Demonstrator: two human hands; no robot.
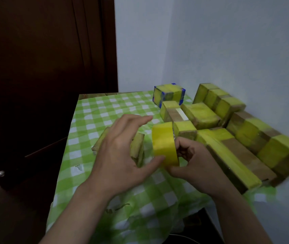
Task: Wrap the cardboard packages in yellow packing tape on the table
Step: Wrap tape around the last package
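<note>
A roll of yellow packing tape [164, 144] stands on edge above the green checked tablecloth [105, 110]. My right hand [191, 162] grips the roll, its fingers curled into the core. My left hand [121, 152] hovers with fingers spread, its thumb touching the roll's lower left edge. Under the left hand lies a flat cardboard package [137, 147], partly hidden. Several cardboard packages banded in yellow tape fill the right side, among them a long one [231, 155] and a small one [184, 129] just behind the roll.
A blue-edged taped box [169, 94] stands at the back. More taped packages [219, 101] lean against the pale wall on the right. A dark wooden door [43, 67] is on the left. The table's left half shows bare cloth.
</note>
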